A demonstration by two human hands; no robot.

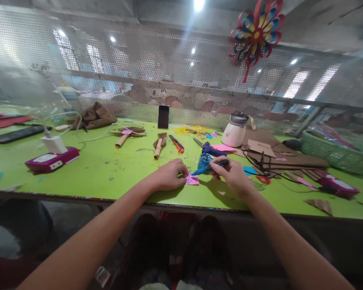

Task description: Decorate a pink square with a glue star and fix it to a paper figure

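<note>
At the green table's (109,165) near edge, the left hand (169,176) pins pink paper (192,180) flat. The right hand (233,176) grips a blue-tipped tool (210,166) against it, which calls for a steady hold.

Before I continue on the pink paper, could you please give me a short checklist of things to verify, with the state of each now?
1. The left hand holds the pink paper down on the table: ok.
2. The right hand grips the blue tool firmly: ok.
3. The tool tip touches the paper: cannot tell, it is at the paper's edge.
4. The left fingers are clear of the tip: not ok, they are right beside it.
5. The scissors and cutter lie apart from both hands: ok.
</note>
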